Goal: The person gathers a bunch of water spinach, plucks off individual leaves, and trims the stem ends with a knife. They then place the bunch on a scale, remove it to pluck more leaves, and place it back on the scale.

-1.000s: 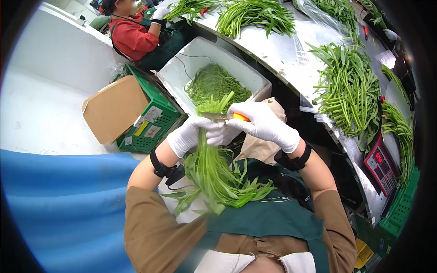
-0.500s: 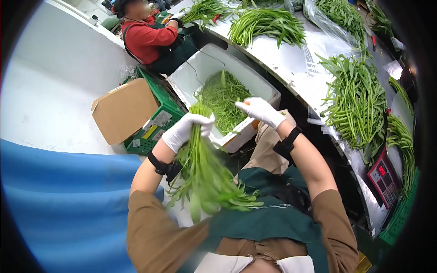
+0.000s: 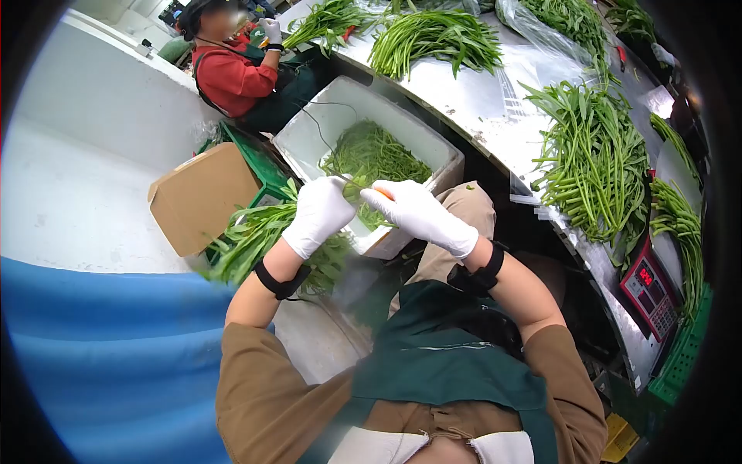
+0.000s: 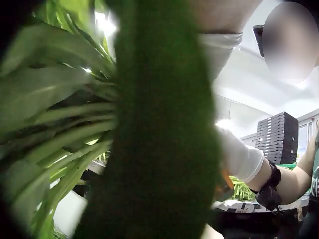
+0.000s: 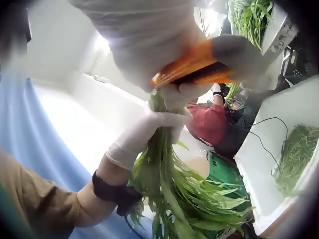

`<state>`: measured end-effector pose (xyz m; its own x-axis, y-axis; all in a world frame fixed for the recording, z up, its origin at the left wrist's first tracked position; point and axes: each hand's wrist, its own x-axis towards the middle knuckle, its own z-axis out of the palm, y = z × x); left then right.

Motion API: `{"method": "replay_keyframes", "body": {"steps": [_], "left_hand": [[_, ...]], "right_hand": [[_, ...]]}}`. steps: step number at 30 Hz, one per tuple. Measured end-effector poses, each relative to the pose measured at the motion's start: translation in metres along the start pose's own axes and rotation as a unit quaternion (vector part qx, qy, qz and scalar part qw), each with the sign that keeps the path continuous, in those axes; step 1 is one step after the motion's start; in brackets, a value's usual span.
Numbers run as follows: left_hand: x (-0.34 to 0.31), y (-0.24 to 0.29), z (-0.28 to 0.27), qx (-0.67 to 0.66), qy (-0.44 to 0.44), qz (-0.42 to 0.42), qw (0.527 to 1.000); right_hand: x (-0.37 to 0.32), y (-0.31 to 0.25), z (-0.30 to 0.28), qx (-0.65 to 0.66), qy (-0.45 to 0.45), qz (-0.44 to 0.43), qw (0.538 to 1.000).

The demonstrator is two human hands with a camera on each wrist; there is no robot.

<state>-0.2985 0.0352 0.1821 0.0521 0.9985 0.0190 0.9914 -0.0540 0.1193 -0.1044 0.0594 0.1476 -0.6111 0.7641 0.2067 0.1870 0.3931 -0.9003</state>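
Observation:
My gloved left hand point(image 3: 321, 213) grips a bunch of water spinach point(image 3: 251, 243) near its stem ends. The leafy part hangs out to the left, over the forearm. Close beside it, my gloved right hand point(image 3: 425, 216) holds a knife by its orange handle point(image 5: 182, 67). In the right wrist view, the handle lies just above the bunch's stem ends. Below and beyond both hands is a white foam box point(image 3: 309, 127) with cut green pieces point(image 3: 379, 155) inside. One blurred leaf point(image 4: 154, 129) covers the middle of the left wrist view.
A metal table point(image 3: 502, 147) on the right bears piles of greens point(image 3: 591, 162) and a red scale point(image 3: 649, 286). Behind my left hand, a cardboard sheet point(image 3: 205, 197) leans on a green crate point(image 3: 267, 166). Another person point(image 3: 236, 77) in red works beyond the box.
The bunch has swung from hanging toward my body to pointing left, as my left hand turned over. My right hand, apart half a second ago, is back beside the left with the knife.

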Motion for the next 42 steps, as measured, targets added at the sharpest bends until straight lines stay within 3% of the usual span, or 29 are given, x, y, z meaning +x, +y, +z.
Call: {"method": "replay_keyframes", "body": {"steps": [4, 6, 7, 9, 10, 13, 14, 16, 21, 24, 27, 31, 32, 35, 37, 39, 42], "left_hand": [[0.003, -0.002, -0.001, 0.021, 0.084, 0.044, 0.995], [0.005, -0.008, -0.008, 0.002, 0.127, 0.041, 0.991], [0.007, -0.012, -0.012, -0.007, 0.149, 0.041, 0.988], [0.006, -0.016, -0.019, 0.005, 0.195, 0.058, 0.979], [0.004, -0.015, -0.023, -0.009, 0.231, 0.082, 0.969], [-0.005, -0.013, -0.024, 0.002, 0.282, 0.143, 0.949], [-0.007, -0.007, -0.028, 0.012, 0.294, 0.157, 0.943], [-0.006, 0.007, -0.038, -0.003, 0.326, 0.195, 0.925], [-0.027, 0.047, -0.049, -0.016, 0.209, 0.256, 0.944], [-0.032, 0.056, -0.042, -0.028, 0.142, 0.245, 0.959], [-0.032, 0.052, -0.03, -0.084, 0.173, 0.24, 0.952], [-0.021, 0.048, -0.046, -0.065, 0.085, 0.097, 0.989], [-0.01, 0.032, -0.044, -0.128, 0.113, 0.096, 0.981], [0.001, 0.021, -0.071, -0.067, 0.133, -0.039, 0.988], [-0.003, 0.025, -0.071, -0.144, 0.101, 0.188, 0.966], [-0.022, 0.06, -0.071, -0.071, -0.078, 0.149, 0.983], [-0.025, 0.07, -0.056, -0.103, -0.09, 0.135, 0.981]], "right_hand": [[0.007, 0.022, 0.01, 0.016, 0.01, 0.073, 0.997], [0.019, 0.077, 0.021, 0.021, -0.024, 0.144, 0.989], [0.018, 0.095, 0.017, 0.053, -0.051, 0.239, 0.968], [0.016, 0.102, 0.014, 0.189, 0.022, 0.255, 0.948], [0.012, 0.074, 0.001, 0.236, 0.017, 0.232, 0.943], [0.011, 0.031, -0.018, 0.059, 0.085, 0.088, 0.991], [0.008, 0.024, -0.021, -0.058, 0.132, 0.06, 0.988], [0.0, 0.013, -0.032, -0.118, 0.166, -0.012, 0.979], [-0.017, -0.003, -0.046, -0.239, 0.199, -0.05, 0.949], [-0.023, -0.008, -0.043, -0.287, 0.207, -0.071, 0.933], [-0.027, -0.007, -0.041, -0.321, 0.204, -0.09, 0.92], [-0.029, 0.003, -0.033, -0.332, 0.135, -0.033, 0.933], [-0.031, 0.012, -0.03, -0.339, 0.115, -0.016, 0.934], [-0.036, 0.03, -0.034, -0.353, 0.094, 0.016, 0.931], [-0.038, 0.023, -0.038, -0.348, 0.121, 0.006, 0.93], [-0.036, 0.022, -0.036, -0.355, 0.139, -0.032, 0.924], [-0.032, 0.017, -0.039, -0.371, 0.144, -0.039, 0.917]]}}
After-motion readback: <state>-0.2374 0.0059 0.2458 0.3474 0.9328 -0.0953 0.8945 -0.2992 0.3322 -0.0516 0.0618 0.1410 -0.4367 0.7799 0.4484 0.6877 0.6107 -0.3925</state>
